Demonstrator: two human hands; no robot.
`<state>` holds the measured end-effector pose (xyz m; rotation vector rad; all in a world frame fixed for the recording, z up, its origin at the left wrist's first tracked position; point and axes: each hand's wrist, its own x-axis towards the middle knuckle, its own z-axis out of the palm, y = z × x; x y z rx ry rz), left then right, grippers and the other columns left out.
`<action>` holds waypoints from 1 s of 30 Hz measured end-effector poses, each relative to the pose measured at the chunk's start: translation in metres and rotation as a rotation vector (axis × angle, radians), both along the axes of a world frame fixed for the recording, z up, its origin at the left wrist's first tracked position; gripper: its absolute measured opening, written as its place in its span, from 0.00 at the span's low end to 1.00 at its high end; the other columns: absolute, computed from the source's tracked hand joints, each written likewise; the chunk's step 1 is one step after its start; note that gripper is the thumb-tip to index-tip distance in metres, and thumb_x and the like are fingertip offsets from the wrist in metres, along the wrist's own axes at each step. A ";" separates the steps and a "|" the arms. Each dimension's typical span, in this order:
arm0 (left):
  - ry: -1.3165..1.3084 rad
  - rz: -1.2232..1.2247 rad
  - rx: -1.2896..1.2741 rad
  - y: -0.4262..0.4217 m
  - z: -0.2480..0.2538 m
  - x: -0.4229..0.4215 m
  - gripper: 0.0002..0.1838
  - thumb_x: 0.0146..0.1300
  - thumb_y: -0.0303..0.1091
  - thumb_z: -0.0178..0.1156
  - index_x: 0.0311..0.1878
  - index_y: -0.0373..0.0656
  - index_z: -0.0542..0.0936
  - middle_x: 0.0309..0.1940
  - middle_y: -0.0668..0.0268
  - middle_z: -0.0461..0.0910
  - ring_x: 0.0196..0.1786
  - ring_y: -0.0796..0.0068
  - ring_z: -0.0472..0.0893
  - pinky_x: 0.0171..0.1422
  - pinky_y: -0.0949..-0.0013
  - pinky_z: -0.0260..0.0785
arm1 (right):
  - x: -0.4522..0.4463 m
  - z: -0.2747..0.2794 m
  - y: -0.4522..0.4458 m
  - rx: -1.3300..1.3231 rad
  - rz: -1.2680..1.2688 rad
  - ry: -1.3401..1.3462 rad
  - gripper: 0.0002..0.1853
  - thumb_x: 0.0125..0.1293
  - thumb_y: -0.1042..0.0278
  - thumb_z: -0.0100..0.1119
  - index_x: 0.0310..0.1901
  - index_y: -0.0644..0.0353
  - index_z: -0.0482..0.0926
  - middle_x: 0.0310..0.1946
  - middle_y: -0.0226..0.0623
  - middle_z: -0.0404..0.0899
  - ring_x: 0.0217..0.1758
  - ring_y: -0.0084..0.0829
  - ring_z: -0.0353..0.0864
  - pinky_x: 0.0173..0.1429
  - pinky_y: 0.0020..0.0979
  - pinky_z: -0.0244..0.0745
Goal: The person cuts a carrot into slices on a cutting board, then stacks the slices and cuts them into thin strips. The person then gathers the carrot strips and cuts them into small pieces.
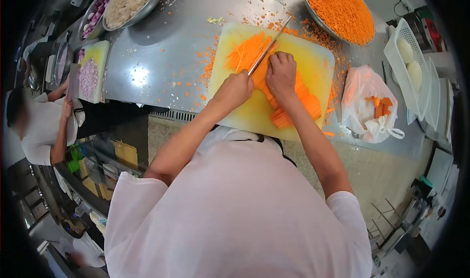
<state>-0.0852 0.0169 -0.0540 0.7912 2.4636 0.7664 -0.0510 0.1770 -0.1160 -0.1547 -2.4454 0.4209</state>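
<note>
My left hand [234,89] is closed around the handle of a long knife [269,47], its blade pointing up and to the right over a cutting board [223,112]. Thin carrot strips [243,53] lie left of the blade. On the blade's right, my right hand [281,72] has its fingers curled down on carrot slices [306,104], which extend in overlapping rows toward the board's lower right. The food under my right fingertips is partly hidden.
A bowl of chopped carrot [340,9] stands at back right, near a plastic bag [360,94] with carrots and a white basket [404,57]. Bowls of pale food [129,4] and onions [98,13] stand at back left. A co-worker [46,121] holds a blade at another board [102,65].
</note>
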 end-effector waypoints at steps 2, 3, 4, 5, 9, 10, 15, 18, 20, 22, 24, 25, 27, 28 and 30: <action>-0.037 -0.006 0.024 -0.004 0.003 0.005 0.16 0.69 0.35 0.50 0.33 0.28 0.72 0.22 0.39 0.77 0.26 0.41 0.80 0.33 0.47 0.71 | 0.010 0.002 -0.003 0.009 -0.042 -0.171 0.07 0.54 0.75 0.57 0.37 0.59 0.77 0.35 0.39 0.74 0.42 0.42 0.72 0.46 0.41 0.69; -0.054 -0.008 0.053 -0.005 0.011 0.002 0.16 0.69 0.35 0.50 0.34 0.28 0.72 0.22 0.39 0.77 0.27 0.40 0.80 0.33 0.46 0.71 | 0.008 0.003 -0.003 0.009 -0.041 -0.172 0.07 0.54 0.75 0.57 0.37 0.59 0.77 0.35 0.39 0.74 0.42 0.42 0.72 0.46 0.41 0.69; -0.056 -0.013 0.051 -0.010 0.027 0.004 0.16 0.69 0.35 0.50 0.34 0.28 0.72 0.22 0.39 0.77 0.27 0.40 0.80 0.33 0.46 0.71 | 0.007 0.004 -0.004 0.006 -0.038 -0.166 0.08 0.54 0.75 0.57 0.37 0.58 0.77 0.35 0.39 0.74 0.42 0.41 0.72 0.45 0.41 0.68; -0.030 -0.028 0.008 -0.018 0.046 0.012 0.16 0.69 0.35 0.50 0.34 0.28 0.72 0.22 0.39 0.77 0.26 0.41 0.79 0.32 0.47 0.71 | 0.008 0.003 -0.003 0.001 -0.040 -0.166 0.08 0.54 0.74 0.57 0.38 0.58 0.77 0.35 0.38 0.74 0.42 0.41 0.73 0.45 0.41 0.68; 0.131 -0.036 0.031 -0.014 0.009 0.019 0.15 0.70 0.35 0.50 0.35 0.28 0.72 0.20 0.40 0.76 0.24 0.42 0.79 0.31 0.49 0.71 | 0.008 0.000 -0.005 -0.005 -0.050 -0.162 0.09 0.54 0.74 0.57 0.38 0.58 0.77 0.35 0.38 0.74 0.42 0.41 0.73 0.44 0.41 0.68; 0.130 -0.035 0.032 -0.009 0.006 0.014 0.15 0.70 0.35 0.50 0.35 0.28 0.72 0.20 0.40 0.76 0.24 0.42 0.79 0.31 0.49 0.71 | 0.008 0.000 -0.005 -0.003 -0.043 -0.162 0.09 0.54 0.74 0.57 0.38 0.58 0.77 0.35 0.38 0.74 0.41 0.41 0.73 0.43 0.41 0.68; -0.051 -0.022 -0.048 -0.011 0.053 0.011 0.16 0.70 0.35 0.50 0.36 0.28 0.72 0.21 0.39 0.76 0.25 0.40 0.79 0.32 0.47 0.71 | 0.002 -0.001 0.000 0.014 -0.053 -0.152 0.09 0.53 0.74 0.58 0.38 0.58 0.76 0.35 0.38 0.74 0.41 0.41 0.73 0.43 0.40 0.68; -0.015 -0.036 -0.053 -0.010 0.010 0.017 0.16 0.70 0.35 0.50 0.35 0.28 0.72 0.21 0.40 0.77 0.25 0.40 0.79 0.31 0.48 0.70 | 0.009 -0.002 -0.003 0.009 -0.061 -0.158 0.08 0.53 0.73 0.58 0.37 0.59 0.76 0.35 0.38 0.74 0.41 0.41 0.73 0.43 0.40 0.68; 0.003 -0.031 -0.030 -0.001 0.008 0.011 0.16 0.70 0.35 0.50 0.35 0.28 0.72 0.21 0.40 0.77 0.25 0.40 0.79 0.32 0.48 0.70 | 0.007 -0.005 0.000 0.013 -0.050 -0.139 0.07 0.54 0.72 0.58 0.36 0.59 0.76 0.35 0.38 0.74 0.41 0.41 0.73 0.43 0.40 0.69; -0.075 -0.031 -0.061 0.000 0.048 0.008 0.15 0.69 0.34 0.51 0.34 0.28 0.72 0.21 0.39 0.76 0.27 0.39 0.79 0.33 0.47 0.70 | 0.013 -0.007 -0.003 0.017 -0.048 -0.151 0.07 0.54 0.72 0.58 0.36 0.59 0.76 0.35 0.38 0.75 0.41 0.41 0.73 0.43 0.40 0.69; -0.050 -0.018 -0.068 -0.011 0.048 0.012 0.15 0.69 0.35 0.51 0.33 0.29 0.72 0.21 0.39 0.76 0.27 0.39 0.79 0.33 0.47 0.70 | 0.004 -0.006 -0.001 0.019 -0.069 -0.137 0.07 0.54 0.72 0.58 0.36 0.59 0.76 0.35 0.38 0.75 0.41 0.41 0.73 0.43 0.40 0.69; -0.051 -0.005 -0.081 -0.016 0.043 0.020 0.16 0.69 0.35 0.52 0.32 0.29 0.73 0.21 0.39 0.76 0.27 0.39 0.78 0.33 0.47 0.70 | 0.007 -0.006 -0.002 0.006 -0.073 -0.140 0.07 0.54 0.72 0.58 0.37 0.59 0.76 0.35 0.39 0.75 0.41 0.41 0.73 0.43 0.40 0.69; -0.019 -0.016 -0.053 -0.011 0.004 0.020 0.16 0.69 0.35 0.52 0.32 0.29 0.73 0.22 0.39 0.77 0.27 0.39 0.79 0.33 0.47 0.70 | 0.007 -0.004 -0.004 0.005 -0.077 -0.137 0.08 0.54 0.72 0.58 0.37 0.60 0.76 0.35 0.39 0.75 0.41 0.41 0.73 0.43 0.40 0.69; 0.019 -0.022 -0.016 -0.002 -0.003 0.015 0.15 0.69 0.35 0.52 0.33 0.29 0.73 0.22 0.39 0.77 0.28 0.39 0.79 0.33 0.48 0.70 | 0.005 -0.004 -0.002 0.005 -0.072 -0.115 0.08 0.55 0.72 0.58 0.37 0.60 0.76 0.36 0.39 0.75 0.41 0.41 0.73 0.42 0.41 0.69; -0.014 -0.015 -0.006 0.003 -0.005 0.010 0.15 0.69 0.35 0.52 0.33 0.29 0.72 0.22 0.39 0.77 0.28 0.39 0.79 0.33 0.48 0.70 | 0.012 -0.005 -0.003 0.015 -0.041 -0.105 0.08 0.55 0.73 0.58 0.37 0.61 0.76 0.36 0.38 0.75 0.41 0.41 0.73 0.42 0.41 0.69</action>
